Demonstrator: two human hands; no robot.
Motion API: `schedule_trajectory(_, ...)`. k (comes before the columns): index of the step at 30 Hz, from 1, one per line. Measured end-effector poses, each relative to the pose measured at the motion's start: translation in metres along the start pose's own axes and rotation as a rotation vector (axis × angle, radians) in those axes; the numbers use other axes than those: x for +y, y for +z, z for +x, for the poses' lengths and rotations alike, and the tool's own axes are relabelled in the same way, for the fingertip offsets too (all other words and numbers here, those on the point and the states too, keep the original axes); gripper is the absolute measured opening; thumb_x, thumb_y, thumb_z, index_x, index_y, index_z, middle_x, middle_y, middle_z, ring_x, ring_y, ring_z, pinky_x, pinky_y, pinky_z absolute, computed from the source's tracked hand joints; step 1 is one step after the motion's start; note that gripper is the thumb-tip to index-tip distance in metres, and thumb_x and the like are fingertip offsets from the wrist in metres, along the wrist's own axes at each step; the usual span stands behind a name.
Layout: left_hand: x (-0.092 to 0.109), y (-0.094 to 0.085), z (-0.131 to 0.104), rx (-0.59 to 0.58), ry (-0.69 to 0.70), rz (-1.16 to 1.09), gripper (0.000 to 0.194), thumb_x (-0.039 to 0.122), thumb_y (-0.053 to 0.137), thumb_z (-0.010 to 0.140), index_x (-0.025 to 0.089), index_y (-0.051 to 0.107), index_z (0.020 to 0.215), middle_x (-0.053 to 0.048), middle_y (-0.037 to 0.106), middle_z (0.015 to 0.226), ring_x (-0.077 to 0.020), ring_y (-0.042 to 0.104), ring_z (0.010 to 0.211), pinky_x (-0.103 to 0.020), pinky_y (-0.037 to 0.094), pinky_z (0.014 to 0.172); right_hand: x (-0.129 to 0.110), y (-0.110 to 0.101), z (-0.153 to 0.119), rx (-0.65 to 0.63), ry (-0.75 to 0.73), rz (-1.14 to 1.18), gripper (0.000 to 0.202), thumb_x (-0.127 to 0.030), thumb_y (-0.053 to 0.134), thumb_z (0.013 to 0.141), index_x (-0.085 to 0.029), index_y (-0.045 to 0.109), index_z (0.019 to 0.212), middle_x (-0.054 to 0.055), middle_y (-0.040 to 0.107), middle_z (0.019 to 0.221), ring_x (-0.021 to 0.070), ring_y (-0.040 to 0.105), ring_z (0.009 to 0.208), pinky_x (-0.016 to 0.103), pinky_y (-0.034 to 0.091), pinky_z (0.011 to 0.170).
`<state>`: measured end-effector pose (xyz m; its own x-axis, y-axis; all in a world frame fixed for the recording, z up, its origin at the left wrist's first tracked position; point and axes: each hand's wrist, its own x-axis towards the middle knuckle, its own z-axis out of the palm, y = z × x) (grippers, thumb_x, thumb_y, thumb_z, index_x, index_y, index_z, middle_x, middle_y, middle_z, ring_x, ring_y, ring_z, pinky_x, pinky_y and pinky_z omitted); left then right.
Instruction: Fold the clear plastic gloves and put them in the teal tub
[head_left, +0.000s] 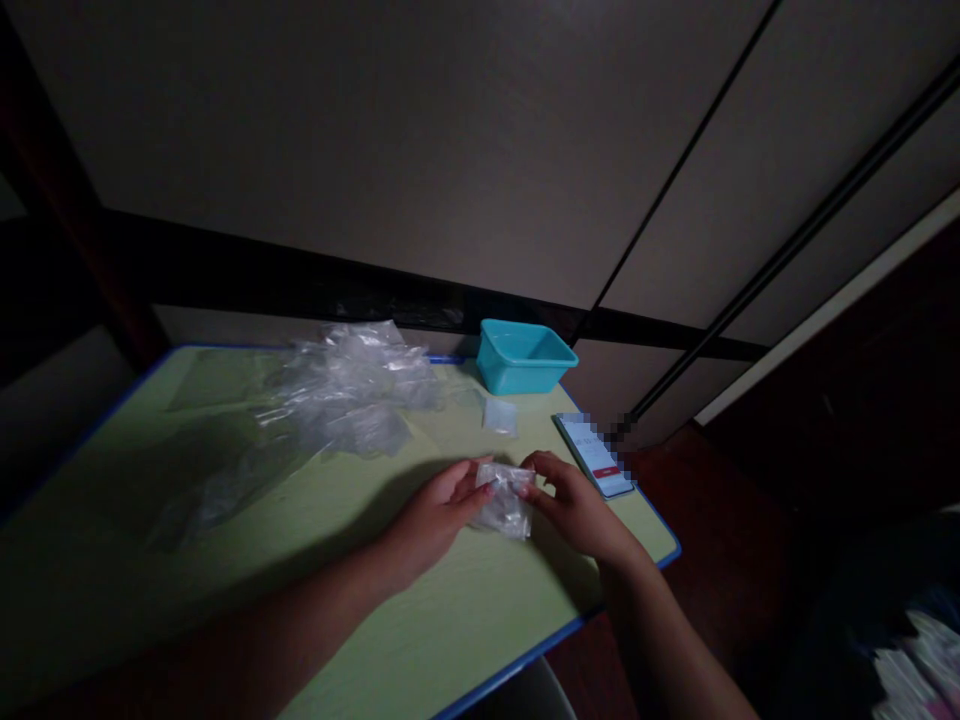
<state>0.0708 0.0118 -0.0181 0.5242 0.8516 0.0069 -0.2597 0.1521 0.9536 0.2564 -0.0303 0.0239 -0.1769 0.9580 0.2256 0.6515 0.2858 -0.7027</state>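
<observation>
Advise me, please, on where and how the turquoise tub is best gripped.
Probably pinch the turquoise tub by its near rim, coming from the front and above: it juts outward, the top is open, and panelling stands behind.

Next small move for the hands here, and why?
Probably draw the left hand and right hand gently apart to smooth the clear plastic piece: it looks wrinkled, and the hands already hold it from opposite sides.
</observation>
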Motion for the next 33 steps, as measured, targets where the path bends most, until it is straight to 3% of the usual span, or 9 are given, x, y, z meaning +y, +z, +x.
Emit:
schedule_trajectory(3,0.005,0.002,-0.003,0.014,-0.014,-0.027,0.054,0.051,0.068,0.073,0.014,0.061,0.111,-0.014,0.069,0.109,-0.0284,0.064,0.103,-0.038,0.049,0.086,-0.002,-0.006,0.005,0.026,-0.027,0.02,0.015,-0.032,0.055,0.09,-0.019,0.057,0.082,0.004,0.058,0.085,0.0185,0.054,0.084,0.031,0.042,0.078)
schedule_trajectory(7,0.01,0.0,-0.003,0.147,0.048,-0.007,0.048,0.052,0.064,0.077,0.019,0.058,0.111,-0.009,0.066,0.111,-0.0237,0.06,0.106,-0.034,0.046,0.089,-0.002,-0.02,0.011,0.136,-0.018,0.031,0.019,-0.035,0.054,0.09,-0.019,0.056,0.079,0.003,0.058,0.08,0.0175,0.053,0.077,0.029,0.042,0.073)
schedule_trajectory(11,0.011,-0.003,-0.002,0.291,0.107,0.044,0.035,0.053,0.067,0.074,0.02,0.059,0.085,-0.001,0.062,0.082,-0.0187,0.06,0.086,-0.028,0.046,0.078,-0.003,-0.031,0.014,0.277,0.012,-0.03,0.019,-0.037,0.054,0.089,-0.02,0.056,0.081,0.004,0.059,0.081,0.0195,0.054,0.079,0.03,0.041,0.071)
schedule_trajectory(14,0.011,0.0,-0.004,0.28,0.093,0.047,0.039,0.056,0.068,0.072,0.018,0.059,0.069,0.001,0.058,0.065,-0.0157,0.056,0.067,-0.027,0.045,0.067,-0.007,-0.029,0.014,0.332,-0.013,-0.07,0.021,-0.038,0.055,0.089,-0.02,0.055,0.079,0.004,0.058,0.081,0.0199,0.053,0.079,0.03,0.041,0.071)
schedule_trajectory(17,0.012,0.004,-0.006,0.218,0.034,0.003,0.046,0.06,0.068,0.069,0.015,0.065,0.072,-0.003,0.065,0.067,-0.0173,0.06,0.063,-0.03,0.048,0.064,-0.009,-0.019,0.013,0.313,-0.049,-0.045,0.021,-0.037,0.055,0.09,-0.02,0.053,0.078,0.004,0.056,0.08,0.0196,0.052,0.079,0.03,0.041,0.072)
schedule_trajectory(21,0.015,0.006,-0.006,0.187,-0.019,-0.075,0.05,0.06,0.073,0.065,0.012,0.068,0.078,-0.01,0.072,0.08,-0.0243,0.067,0.08,-0.036,0.051,0.079,-0.007,-0.002,0.013,0.241,-0.072,0.012,0.018,-0.035,0.054,0.091,-0.02,0.055,0.08,0.004,0.057,0.084,0.02,0.053,0.083,0.031,0.041,0.077)
schedule_trajectory(29,0.012,0.002,-0.006,0.139,-0.116,-0.152,0.041,0.047,0.081,0.06,0.012,0.074,0.08,-0.01,0.075,0.08,-0.0264,0.068,0.083,-0.036,0.05,0.079,-0.003,0.014,0.014,0.099,-0.059,0.052,0.016,-0.031,0.056,0.09,-0.019,0.058,0.08,0.004,0.059,0.084,0.0201,0.053,0.087,0.031,0.041,0.078)
schedule_trajectory(33,0.01,0.0,-0.004,0.132,-0.131,-0.169,0.041,0.044,0.082,0.059,0.01,0.076,0.081,-0.011,0.075,0.08,-0.0274,0.067,0.086,-0.037,0.047,0.084,-0.001,0.019,0.014,0.083,0.004,0.178,0.02,-0.037,0.057,0.089,-0.019,0.06,0.08,0.004,0.06,0.084,0.0193,0.055,0.082,0.03,0.043,0.073)
